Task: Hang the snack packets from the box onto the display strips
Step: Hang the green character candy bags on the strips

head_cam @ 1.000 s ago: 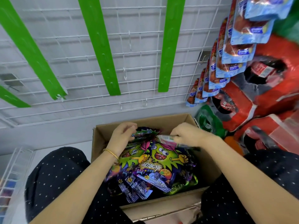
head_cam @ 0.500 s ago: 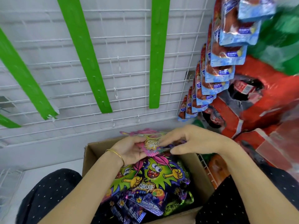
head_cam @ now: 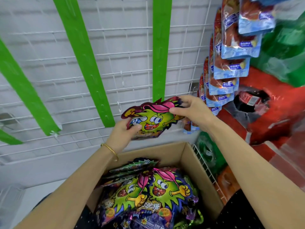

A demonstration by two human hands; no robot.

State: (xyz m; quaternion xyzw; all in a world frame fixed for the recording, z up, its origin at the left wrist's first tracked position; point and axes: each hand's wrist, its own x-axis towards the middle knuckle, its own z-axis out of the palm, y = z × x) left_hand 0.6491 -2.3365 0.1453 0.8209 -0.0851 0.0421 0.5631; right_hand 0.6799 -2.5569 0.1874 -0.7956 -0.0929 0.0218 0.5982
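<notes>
I hold one snack packet (head_cam: 151, 119), green and purple with a cartoon face and a pink top, up in front of the wire grid. My left hand (head_cam: 123, 132) grips its lower left corner. My right hand (head_cam: 193, 109) pinches its upper right edge. The packet's top sits just below the lower end of a green display strip (head_cam: 160, 52). Two more green display strips (head_cam: 82, 55) (head_cam: 24, 90) hang to the left. Below, the open cardboard box (head_cam: 193, 161) holds several more of the same packets (head_cam: 148, 192).
A white wire grid panel (head_cam: 115, 76) covers the wall behind the strips. At the right hang several blue and red packets (head_cam: 231, 68) in a column. Red and green bagged goods (head_cam: 272, 109) pile up at the far right. A small wire rack (head_cam: 209, 176) stands beside the box.
Both hands have lifted one packet out of the box and raised it toward the middle-right green strip. The view has tilted up a little.
</notes>
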